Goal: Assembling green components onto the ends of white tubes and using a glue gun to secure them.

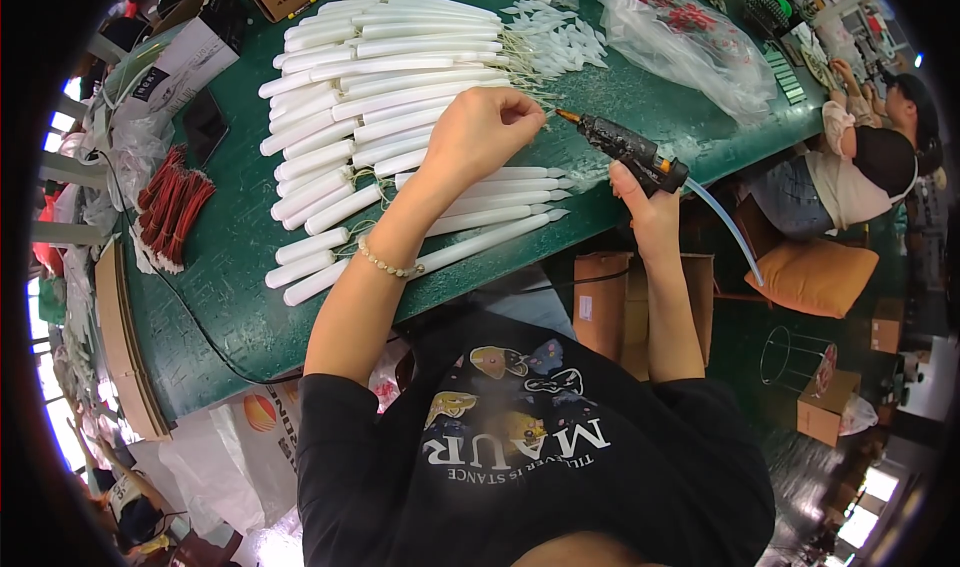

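Observation:
My right hand (650, 212) grips a black glue gun (622, 147), with a pale glue stick (728, 222) trailing from its back. The gun's orange-brown nozzle points left, close to the fingertips of my left hand (483, 127). Those fingers are pinched together; whatever lies between them is too small to make out. Under and around my left arm lie many white candle-shaped sticks (400, 49) in rows, thin wires coming from their right ends. Several nearer sticks (500, 225) carry pointed flame-shaped tips. Beyond my left hand is a heap of loose translucent flame-shaped pieces (555, 42).
Bundles of red and dark wires (170, 207) and a dark phone-like slab (206, 125) lie at the left of the green table (240, 297). A clear plastic bag (690, 42) with red bits sits at the far right. A co-worker (870, 147) sits beyond the right edge.

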`<state>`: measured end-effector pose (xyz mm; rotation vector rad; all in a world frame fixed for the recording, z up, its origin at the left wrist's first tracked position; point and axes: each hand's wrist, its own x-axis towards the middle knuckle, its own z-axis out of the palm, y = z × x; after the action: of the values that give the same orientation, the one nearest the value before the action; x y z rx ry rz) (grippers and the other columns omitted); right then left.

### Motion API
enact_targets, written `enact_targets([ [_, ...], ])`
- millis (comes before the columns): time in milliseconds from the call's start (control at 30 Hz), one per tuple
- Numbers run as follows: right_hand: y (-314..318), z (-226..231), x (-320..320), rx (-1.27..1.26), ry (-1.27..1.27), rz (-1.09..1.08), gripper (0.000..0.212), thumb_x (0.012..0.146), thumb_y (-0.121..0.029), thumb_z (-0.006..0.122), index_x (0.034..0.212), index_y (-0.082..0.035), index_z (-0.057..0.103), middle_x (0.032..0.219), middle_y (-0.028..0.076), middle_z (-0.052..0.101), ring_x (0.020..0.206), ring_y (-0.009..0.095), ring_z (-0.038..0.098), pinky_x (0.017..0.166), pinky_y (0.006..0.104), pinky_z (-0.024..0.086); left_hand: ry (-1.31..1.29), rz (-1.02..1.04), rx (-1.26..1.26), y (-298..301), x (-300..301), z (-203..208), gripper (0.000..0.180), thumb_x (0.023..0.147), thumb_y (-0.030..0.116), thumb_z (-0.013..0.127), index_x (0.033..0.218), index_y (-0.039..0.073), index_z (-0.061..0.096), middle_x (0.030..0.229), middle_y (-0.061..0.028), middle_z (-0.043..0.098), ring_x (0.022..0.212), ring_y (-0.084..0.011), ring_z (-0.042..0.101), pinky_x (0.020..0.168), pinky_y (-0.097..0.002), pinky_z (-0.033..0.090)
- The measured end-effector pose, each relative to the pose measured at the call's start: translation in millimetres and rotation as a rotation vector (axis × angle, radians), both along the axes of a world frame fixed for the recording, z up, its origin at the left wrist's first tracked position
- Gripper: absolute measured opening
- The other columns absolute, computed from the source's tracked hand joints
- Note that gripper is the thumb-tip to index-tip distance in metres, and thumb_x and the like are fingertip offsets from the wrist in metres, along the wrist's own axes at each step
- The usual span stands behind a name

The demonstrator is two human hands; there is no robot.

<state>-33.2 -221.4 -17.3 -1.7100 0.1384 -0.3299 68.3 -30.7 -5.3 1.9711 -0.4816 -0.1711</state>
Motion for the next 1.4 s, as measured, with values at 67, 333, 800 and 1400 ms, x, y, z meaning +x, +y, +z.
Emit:
enact_targets([
  [67, -1, -2, 1, -0.004, -0.033, 0.002, 0.019, 0.081, -0.022, 0.067, 0.084, -0.005, 0.060, 0.070, -0.002, 0.056, 0.062, 0.005, 0.049, 0.054, 0.0195, 0.037, -0.006, 0.003, -0.002, 0, 0, 0, 0.023, 0.082, 0.019, 0.061, 0.087, -0.003, 0.066, 0.068, -0.0043, 0.063, 0.061, -0.0077, 0.056, 0.058, -0.0218, 0.046],
  [333, -1, 1, 0, 0.018, -0.011, 0.008, 0.020, 0.080, -0.024, 0.067, 0.084, -0.006, 0.060, 0.069, -0.003, 0.055, 0.061, 0.005, 0.048, 0.052, 0.0191, 0.036, -0.001, 0.004, 0.003, 0, -1, 1, 0.022, 0.082, 0.019, 0.061, 0.086, -0.002, 0.066, 0.067, -0.0035, 0.062, 0.060, -0.0072, 0.056, 0.057, -0.0214, 0.045],
  [800, -1, 2, 0, 0.007, 0.006, 0.014, 0.020, 0.080, -0.025, 0.067, 0.082, -0.007, 0.059, 0.068, -0.003, 0.054, 0.059, 0.004, 0.047, 0.050, 0.0183, 0.034, -0.010, -0.002, -0.022, 0, 0, 0, 0.022, 0.082, 0.018, 0.061, 0.086, -0.003, 0.066, 0.066, -0.0037, 0.062, 0.059, -0.0071, 0.055, 0.056, -0.0216, 0.045],
  [1400, -115, 46, 64, -1.380, 0.414, -0.225, 0.036, 0.084, -0.035, 0.060, 0.076, 0.000, 0.062, 0.065, 0.014, 0.061, 0.057, 0.027, 0.059, 0.052, 0.0361, 0.043, -0.110, 0.016, 0.089, 5, -15, 7, 0.022, 0.083, 0.022, 0.062, 0.089, 0.002, 0.066, 0.067, -0.0041, 0.061, 0.061, -0.0105, 0.053, 0.059, -0.0249, 0.044],
])
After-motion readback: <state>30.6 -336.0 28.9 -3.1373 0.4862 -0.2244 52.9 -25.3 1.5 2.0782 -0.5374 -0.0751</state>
